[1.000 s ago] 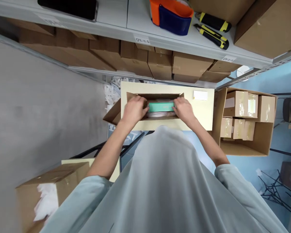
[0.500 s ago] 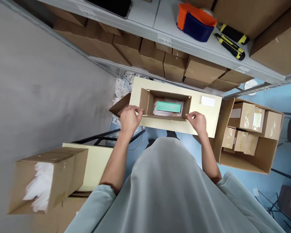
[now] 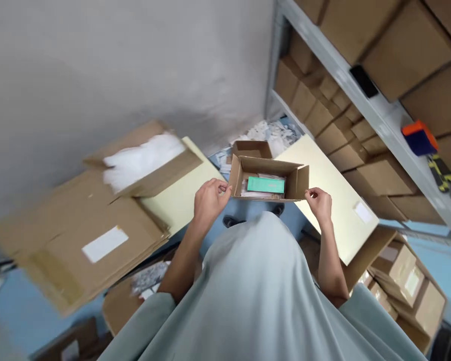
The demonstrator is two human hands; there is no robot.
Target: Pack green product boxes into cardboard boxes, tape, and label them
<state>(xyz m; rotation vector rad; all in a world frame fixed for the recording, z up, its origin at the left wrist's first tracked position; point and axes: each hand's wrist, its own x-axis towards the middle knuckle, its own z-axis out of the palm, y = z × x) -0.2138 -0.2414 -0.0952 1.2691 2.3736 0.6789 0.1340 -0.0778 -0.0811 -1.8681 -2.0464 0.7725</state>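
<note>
Between my two hands hangs an open cardboard box [image 3: 296, 184], held off the table by its end flaps. Inside it a green carton [image 3: 265, 184] lies on clear plastic-wrapped items [image 3: 245, 189]. My left hand [image 3: 210, 199] pinches the box's near left corner between thumb and fingers. At the near right corner, my right hand [image 3: 319, 204] grips the flap edge in a pinch. The box is upright, with its top flaps standing up.
A pale table [image 3: 323, 175] with a white label [image 3: 363, 212] lies right. On the left, a box of white packing material [image 3: 143, 160] stands on another pale table [image 3: 173, 205], near flattened cardboard [image 3: 78, 235]. Shelves of boxes [image 3: 383, 173] rise right; a large carton [image 3: 368, 250] holds small boxes.
My view has turned left. Both hands have lifted the box and carried it off the right table toward the left, with the green carton still inside.
</note>
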